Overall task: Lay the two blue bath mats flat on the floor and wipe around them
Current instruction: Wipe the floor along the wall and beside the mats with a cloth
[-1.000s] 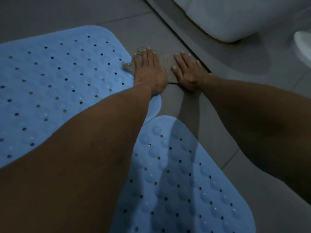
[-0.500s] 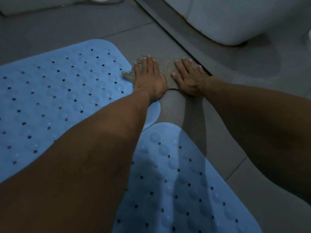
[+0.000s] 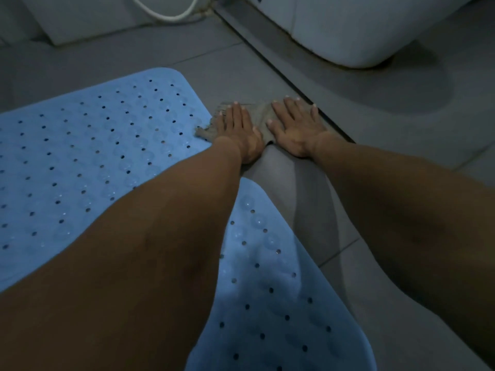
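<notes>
Both bath mats (image 3: 88, 156) (image 3: 278, 303) lie flat; the left hand (image 3: 237, 129) and right hand (image 3: 294, 129) press a rag (image 3: 258, 116) down with straight fingers (image 3: 280, 109), so wiping the floor (image 3: 375, 303) looks underway.

A bathroom: tiled floor (image 3: 348, 303), toilet base (image 3: 348, 30), blue bath mats (image 3: 93, 156).

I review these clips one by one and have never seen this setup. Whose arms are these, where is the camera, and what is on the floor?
There is no machine: a person wears a camera on the head, looking down at their own arms. The left hand and right hand press flat, fingers straight, on a grey cloth on the tiled floor. Two blue bath mats lie flat: the far mat at left, the near mat below. Nothing is gripped. A white fixture stands beyond.
</notes>
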Action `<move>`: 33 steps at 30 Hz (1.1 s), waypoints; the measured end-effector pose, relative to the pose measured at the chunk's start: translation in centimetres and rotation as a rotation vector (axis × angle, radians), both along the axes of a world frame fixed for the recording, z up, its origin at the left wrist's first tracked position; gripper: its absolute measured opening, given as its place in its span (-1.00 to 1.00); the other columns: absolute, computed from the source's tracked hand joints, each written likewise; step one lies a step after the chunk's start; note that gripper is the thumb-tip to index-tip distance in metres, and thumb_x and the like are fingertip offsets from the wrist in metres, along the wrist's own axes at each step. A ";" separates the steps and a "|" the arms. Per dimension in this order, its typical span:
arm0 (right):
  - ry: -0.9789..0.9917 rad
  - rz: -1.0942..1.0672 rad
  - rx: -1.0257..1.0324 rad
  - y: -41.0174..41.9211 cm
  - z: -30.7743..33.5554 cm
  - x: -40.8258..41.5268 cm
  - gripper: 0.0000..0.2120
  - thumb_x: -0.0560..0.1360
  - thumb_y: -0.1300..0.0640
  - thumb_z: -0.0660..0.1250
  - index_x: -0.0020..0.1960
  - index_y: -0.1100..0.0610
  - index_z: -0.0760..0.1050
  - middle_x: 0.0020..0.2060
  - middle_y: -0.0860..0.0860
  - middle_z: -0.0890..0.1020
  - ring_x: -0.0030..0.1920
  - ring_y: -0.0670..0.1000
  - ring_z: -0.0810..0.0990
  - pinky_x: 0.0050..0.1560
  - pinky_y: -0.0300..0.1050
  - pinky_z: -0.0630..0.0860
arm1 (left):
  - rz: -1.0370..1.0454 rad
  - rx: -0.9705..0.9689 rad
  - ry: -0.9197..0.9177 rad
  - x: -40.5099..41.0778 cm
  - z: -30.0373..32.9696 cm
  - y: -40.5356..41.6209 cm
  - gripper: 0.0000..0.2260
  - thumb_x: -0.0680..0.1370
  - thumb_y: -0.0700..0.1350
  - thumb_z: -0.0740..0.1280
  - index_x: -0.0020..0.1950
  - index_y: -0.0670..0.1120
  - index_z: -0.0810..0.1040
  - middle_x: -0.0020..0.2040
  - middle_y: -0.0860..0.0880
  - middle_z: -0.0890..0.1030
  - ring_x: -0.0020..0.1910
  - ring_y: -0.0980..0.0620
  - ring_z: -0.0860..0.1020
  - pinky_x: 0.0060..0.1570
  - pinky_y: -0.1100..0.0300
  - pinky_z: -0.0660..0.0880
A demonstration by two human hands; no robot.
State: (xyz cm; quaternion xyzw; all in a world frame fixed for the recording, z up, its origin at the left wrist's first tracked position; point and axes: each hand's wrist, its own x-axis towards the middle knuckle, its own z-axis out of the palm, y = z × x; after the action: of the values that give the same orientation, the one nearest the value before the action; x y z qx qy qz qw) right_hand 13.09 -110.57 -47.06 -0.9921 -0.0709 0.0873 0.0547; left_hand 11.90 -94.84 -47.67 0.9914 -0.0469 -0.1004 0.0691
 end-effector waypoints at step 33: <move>0.001 -0.464 -0.004 -11.3 0.1 -39.7 -0.33 0.56 -0.34 -0.31 0.59 -0.09 -0.33 0.59 -0.02 -0.27 0.56 -0.04 -0.33 0.53 0.02 -0.33 | -0.587 -0.070 -0.039 -30.0 0.8 -11.6 -0.41 0.65 0.03 -0.15 0.56 -0.27 -0.22 0.57 -0.25 -0.24 0.55 -0.19 -0.25 0.51 -0.13 -0.27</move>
State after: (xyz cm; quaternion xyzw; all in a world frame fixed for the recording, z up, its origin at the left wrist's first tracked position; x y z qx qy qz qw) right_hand -26.64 -121.90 -47.00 -0.9820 0.1592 0.0730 0.0711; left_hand -18.06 -106.41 -46.91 0.9342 -0.3366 -0.0951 0.0704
